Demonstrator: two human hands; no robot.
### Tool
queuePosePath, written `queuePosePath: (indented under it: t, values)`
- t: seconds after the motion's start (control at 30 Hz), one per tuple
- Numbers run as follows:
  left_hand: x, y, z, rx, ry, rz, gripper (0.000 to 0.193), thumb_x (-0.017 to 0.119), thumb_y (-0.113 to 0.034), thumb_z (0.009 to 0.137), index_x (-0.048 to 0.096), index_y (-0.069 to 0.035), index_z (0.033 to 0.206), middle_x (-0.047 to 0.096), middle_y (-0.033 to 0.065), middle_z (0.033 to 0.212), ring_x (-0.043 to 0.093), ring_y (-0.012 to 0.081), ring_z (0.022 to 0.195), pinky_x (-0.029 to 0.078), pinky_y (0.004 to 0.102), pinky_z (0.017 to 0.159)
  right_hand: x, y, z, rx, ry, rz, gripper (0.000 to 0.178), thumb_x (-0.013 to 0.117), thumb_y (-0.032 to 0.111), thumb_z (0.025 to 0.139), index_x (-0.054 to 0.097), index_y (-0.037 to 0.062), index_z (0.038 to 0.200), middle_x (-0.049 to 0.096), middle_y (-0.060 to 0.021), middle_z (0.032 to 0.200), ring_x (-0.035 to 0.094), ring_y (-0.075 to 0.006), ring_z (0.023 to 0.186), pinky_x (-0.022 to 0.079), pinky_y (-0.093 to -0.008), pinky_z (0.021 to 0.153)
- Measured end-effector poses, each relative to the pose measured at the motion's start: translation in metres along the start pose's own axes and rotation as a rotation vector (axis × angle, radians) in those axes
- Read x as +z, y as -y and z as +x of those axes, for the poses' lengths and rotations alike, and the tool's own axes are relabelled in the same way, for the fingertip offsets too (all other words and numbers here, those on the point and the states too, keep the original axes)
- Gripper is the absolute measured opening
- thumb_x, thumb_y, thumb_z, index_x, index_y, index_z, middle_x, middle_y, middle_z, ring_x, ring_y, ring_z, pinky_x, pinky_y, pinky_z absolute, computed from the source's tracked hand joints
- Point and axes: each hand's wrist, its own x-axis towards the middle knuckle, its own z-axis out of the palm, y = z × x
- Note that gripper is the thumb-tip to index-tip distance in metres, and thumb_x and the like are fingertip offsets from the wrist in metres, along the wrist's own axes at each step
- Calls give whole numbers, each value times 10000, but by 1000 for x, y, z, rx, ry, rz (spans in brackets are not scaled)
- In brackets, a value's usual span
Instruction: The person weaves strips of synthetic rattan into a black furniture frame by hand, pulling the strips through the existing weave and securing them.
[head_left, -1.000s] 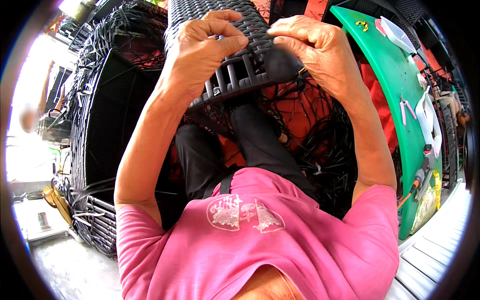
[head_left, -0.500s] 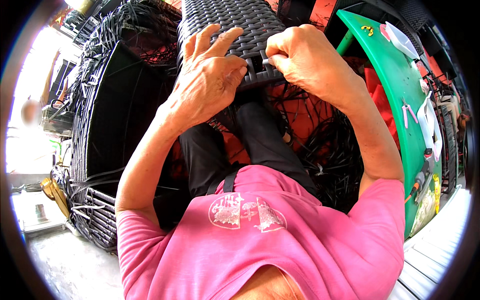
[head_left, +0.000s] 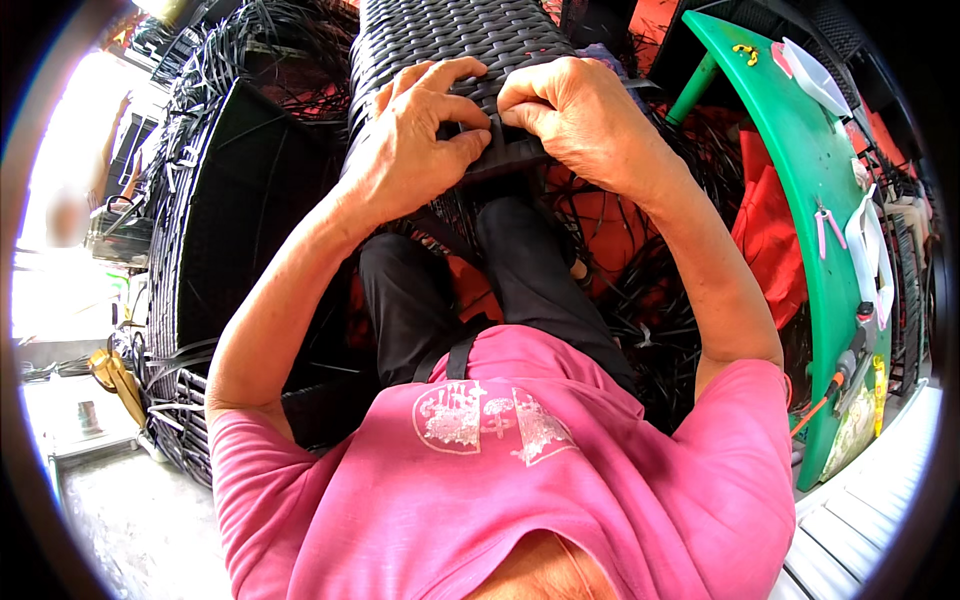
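Observation:
A black woven wicker piece (head_left: 455, 38) of flat plastic strips stands in front of me, its near edge above my knees. My left hand (head_left: 415, 135) is at the left of this edge, thumb and forefinger tips pinched together on a black strip (head_left: 512, 150), the other fingers bent over the weave. Close beside it, my right hand (head_left: 585, 115) is closed, its thumb and forefinger pinching the strip at the edge. The fingertips of both hands almost meet, and they partly hide the strip between them.
A green table (head_left: 790, 150) at the right carries pink-handled snips (head_left: 828, 232), a white tray (head_left: 815, 80) and a power tool (head_left: 850, 358). Loose black strips (head_left: 665, 310) litter the red floor. A large black woven piece (head_left: 200, 210) stands at my left.
My right hand has shifted left, closer to my left hand. My left forefinger has curled down to the thumb, where its fingers were spread before.

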Motion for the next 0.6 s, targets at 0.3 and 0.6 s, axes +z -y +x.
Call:
queuePosePath:
  t: [0.3,0.6]
  values:
    - [-3,-9,3,-328,-61,-452,84,690,-32,703,699,-9,784,586,42,1175,515,182,1093,357,320,956,5,4,-5,13,-51,-34,89,579,92,777,646,37,796,620,-169,699,617,-354,692,465,-432,635]
    - [-13,-9,1,-385,-102,-522,84,620,-4,670,663,42,725,591,81,1097,538,108,817,401,248,729,11,5,2,-202,-290,-130,125,608,112,790,669,17,844,647,-151,812,623,-320,797,482,-392,733]
